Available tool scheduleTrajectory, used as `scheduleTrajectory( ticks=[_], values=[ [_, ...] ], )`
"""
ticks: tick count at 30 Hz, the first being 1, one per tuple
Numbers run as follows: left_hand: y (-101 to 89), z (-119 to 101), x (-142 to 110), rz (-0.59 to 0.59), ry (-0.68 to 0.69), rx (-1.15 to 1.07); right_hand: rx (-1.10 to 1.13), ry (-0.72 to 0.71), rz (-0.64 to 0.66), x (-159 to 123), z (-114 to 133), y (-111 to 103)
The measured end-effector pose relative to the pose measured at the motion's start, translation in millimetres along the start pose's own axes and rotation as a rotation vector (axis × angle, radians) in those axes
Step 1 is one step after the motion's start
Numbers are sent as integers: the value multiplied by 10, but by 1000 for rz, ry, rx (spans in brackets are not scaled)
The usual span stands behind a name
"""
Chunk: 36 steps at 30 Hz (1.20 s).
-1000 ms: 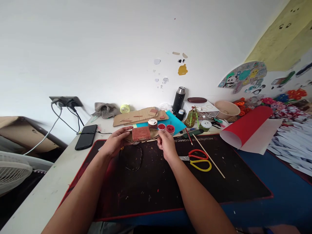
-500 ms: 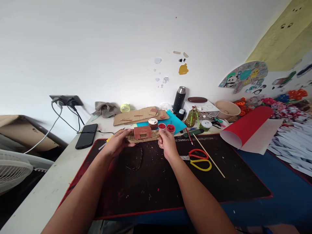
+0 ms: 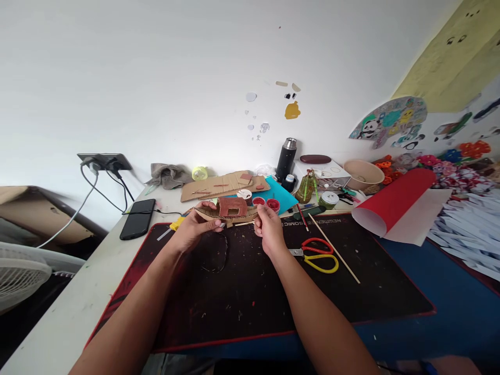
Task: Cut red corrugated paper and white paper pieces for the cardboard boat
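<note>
Between my hands is a small cardboard boat (image 3: 233, 207) with a reddish-brown cabin that has a cut-out window. My left hand (image 3: 197, 224) grips its left end, thumb on the near side and fingers behind. At the other end, my right hand (image 3: 268, 225) pinches the pointed tip. The boat is held up over the far part of a black desk mat (image 3: 242, 291). Scissors (image 3: 318, 255) with one red and one yellow handle lie to the right of my right hand, beside a thin wooden stick (image 3: 336, 250).
Behind the boat are open red paint pots (image 3: 272, 204), blue paper (image 3: 287, 197) and cardboard sheets (image 3: 214, 187). A black flask (image 3: 286, 159) stands by the wall. A phone (image 3: 137, 219) lies left, and rolled red paper (image 3: 398, 203) lies right.
The boat has turned and tilted slightly in my hands, showing more of its cabin side and window. My left thumb has come round to the near side of the hull.
</note>
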<state>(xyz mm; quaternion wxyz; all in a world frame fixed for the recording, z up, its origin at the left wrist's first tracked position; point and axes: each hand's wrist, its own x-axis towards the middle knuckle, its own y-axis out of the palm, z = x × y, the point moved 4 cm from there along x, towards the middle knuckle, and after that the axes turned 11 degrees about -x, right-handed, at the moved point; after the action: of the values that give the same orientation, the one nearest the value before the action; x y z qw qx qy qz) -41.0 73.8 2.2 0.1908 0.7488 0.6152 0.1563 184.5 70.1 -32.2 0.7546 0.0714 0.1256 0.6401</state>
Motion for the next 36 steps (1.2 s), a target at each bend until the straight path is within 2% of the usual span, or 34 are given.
scheduleTrajectory(
  ticks=[5, 10, 14, 22, 30, 36],
  values=[
    [-1, -55, 2, -45, 48, -51, -24, -173, -63, -73, 133, 3],
    [-56, -88, 11, -74, 81, -14, -134, -260, 15, -203, 209, 88],
    [-39, -54, 13, -26, 46, 4, -290, -253, 176, -259, 156, 190],
    [-70, -19, 10, 9, -3, 0, -420, -165, 287, -209, 0, 226],
    [-88, -77, -13, 112, 0, 78, -447, -146, 327, -203, -33, 215],
    [-166, -116, 3, 126, -20, 234, -447, -157, 334, -204, -28, 205]
  ],
)
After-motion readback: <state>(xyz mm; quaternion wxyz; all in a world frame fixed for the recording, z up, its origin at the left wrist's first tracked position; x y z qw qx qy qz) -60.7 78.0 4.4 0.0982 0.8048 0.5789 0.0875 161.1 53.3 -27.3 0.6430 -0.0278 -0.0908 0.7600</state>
